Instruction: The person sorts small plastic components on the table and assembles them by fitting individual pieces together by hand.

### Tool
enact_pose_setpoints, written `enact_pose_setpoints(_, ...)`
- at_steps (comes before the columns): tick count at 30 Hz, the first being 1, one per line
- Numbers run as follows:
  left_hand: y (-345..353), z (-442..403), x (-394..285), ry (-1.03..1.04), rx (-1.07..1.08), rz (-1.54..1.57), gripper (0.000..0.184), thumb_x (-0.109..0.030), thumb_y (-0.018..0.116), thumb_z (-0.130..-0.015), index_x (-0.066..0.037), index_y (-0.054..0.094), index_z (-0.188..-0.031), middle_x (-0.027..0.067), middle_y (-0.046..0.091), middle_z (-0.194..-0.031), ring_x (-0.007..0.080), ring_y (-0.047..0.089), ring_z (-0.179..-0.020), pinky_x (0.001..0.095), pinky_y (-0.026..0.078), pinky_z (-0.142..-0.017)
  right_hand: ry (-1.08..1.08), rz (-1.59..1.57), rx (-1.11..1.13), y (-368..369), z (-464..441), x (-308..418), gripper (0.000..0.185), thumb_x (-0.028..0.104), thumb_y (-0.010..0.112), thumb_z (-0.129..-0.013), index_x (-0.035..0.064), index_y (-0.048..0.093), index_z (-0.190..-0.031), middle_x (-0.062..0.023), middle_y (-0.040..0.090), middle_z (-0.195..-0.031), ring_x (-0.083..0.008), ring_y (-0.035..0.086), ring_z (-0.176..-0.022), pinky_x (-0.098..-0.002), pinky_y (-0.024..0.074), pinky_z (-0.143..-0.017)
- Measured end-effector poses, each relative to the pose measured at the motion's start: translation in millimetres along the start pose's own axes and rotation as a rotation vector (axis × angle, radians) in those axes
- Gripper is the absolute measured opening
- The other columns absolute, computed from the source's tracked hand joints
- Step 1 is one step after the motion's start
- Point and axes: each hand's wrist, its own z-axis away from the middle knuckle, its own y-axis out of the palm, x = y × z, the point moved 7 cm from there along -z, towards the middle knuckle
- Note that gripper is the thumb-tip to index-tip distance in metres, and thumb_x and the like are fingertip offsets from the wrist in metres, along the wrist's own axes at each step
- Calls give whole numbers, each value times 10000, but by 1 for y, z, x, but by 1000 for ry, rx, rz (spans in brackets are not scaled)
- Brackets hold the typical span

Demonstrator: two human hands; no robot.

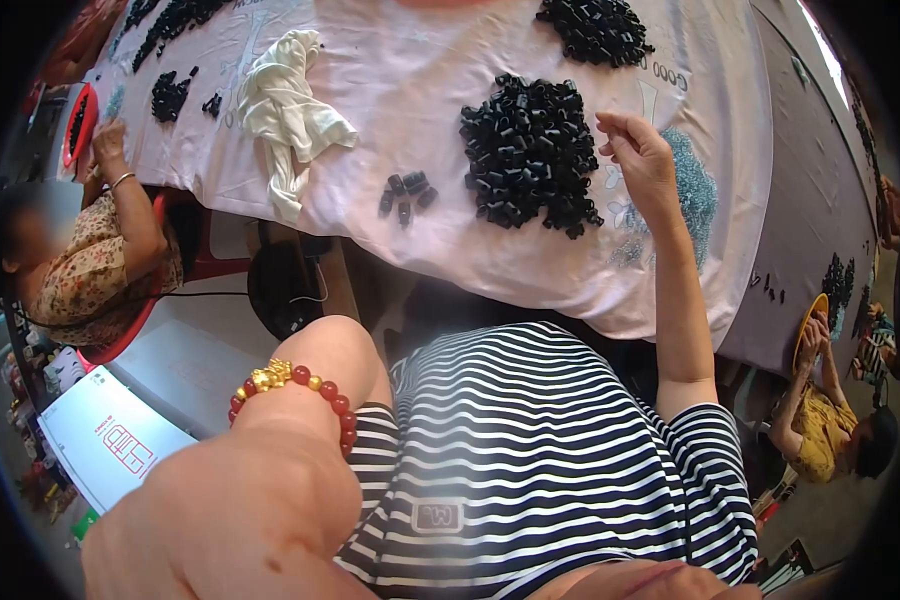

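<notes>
My right hand is held over the pink cloth, just right of a large heap of short black tube-shaped pieces. Its fingers are loosely bent and somewhat apart, and I see nothing in them. Beside and partly behind its wrist lies a pile of small clear bluish pieces, too fine to name. My left hand is raised close to the camera, its back towards me and its fingers hidden. A bracelet of red and gold beads circles that wrist. Several loose black pieces lie left of the heap.
A crumpled white cloth lies on the pink tablecloth. Another black heap is farther back. At left, a person in a floral top sits by the table; at right, a person in yellow holds a yellow tray. A white box stands lower left.
</notes>
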Motion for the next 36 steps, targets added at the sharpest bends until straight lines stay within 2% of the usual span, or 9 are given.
enact_pose_setpoints(4,-10,-8,4,-40,22,225,250,131,572,-620,-99,523,-535,-85,427,-534,25,364,-449,202,213,-464,-55,62,16,-2,-6,4,281,-6,516,-966,1,669,-1201,-75,719,-1061,-108,658,-829,-250,524,-753)
enact_pose_setpoints(7,-13,-12,-15,-54,116,76,225,94,584,-648,-102,556,-541,-86,422,-534,19,352,-457,201,204,-470,-27,94,6,-1,-20,5,311,-18,482,-962,20,674,-1203,-70,699,-1099,-125,661,-868,-260,524,-787)
enact_pose_setpoints(13,-23,6,38,-231,-142,184,89,-141,644,-872,-112,669,-792,-60,509,-569,30,373,-440,208,235,-474,-150,222,8,3,-47,-11,395,-78,454,-913,51,681,-1209,-92,632,-1145,-162,653,-950,-271,519,-846)
enact_pose_setpoints(17,-52,17,82,-628,-250,66,252,-305,593,-966,-65,660,-1004,-23,537,-626,57,384,-445,238,265,-514,-198,252,28,8,-63,-26,438,-113,451,-878,56,684,-1208,-102,621,-1139,-170,644,-943,-270,514,-868)
enact_pose_setpoints(22,-73,37,126,-606,-233,-149,405,-343,496,-1047,13,627,-1191,-6,526,-683,56,397,-519,251,298,-535,-244,242,4,16,-72,-28,437,-121,469,-852,68,710,-1165,-103,642,-1076,-179,635,-902,-275,513,-838)
enact_pose_setpoints(26,-95,91,202,-996,-73,-712,293,-283,558,-1022,-65,694,-1164,27,611,-727,101,550,-582,283,457,-578,-313,234,-21,22,-78,-43,395,-88,517,-833,82,726,-1122,-113,662,-1007,-238,651,-896,-307,517,-825)
enact_pose_setpoints(28,-112,142,244,-1124,108,-794,251,-221,594,-990,-39,701,-1126,59,675,-915,145,631,-782,261,497,-745,-311,247,5,23,-79,-43,395,-82,519,-837,89,728,-1125,-112,660,-995,-243,648,-908,-311,514,-830)
enact_pose_setpoints(31,-106,165,271,-761,444,-1145,226,-183,619,-952,-62,715,-1116,124,705,-1002,264,653,-935,348,512,-864,-293,272,36,25,-73,-30,399,-86,517,-838,93,733,-1122,-109,655,-984,-240,647,-913,-314,514,-831)
enact_pose_setpoints(36,-109,202,304,-821,596,-1188,214,-146,640,-906,-90,733,-1091,143,705,-1065,342,629,-1013,408,497,-911,-186,217,115,26,-63,-20,382,-94,526,-840,79,738,-1106,-120,645,-1000,-228,646,-865,-316,517,-807)
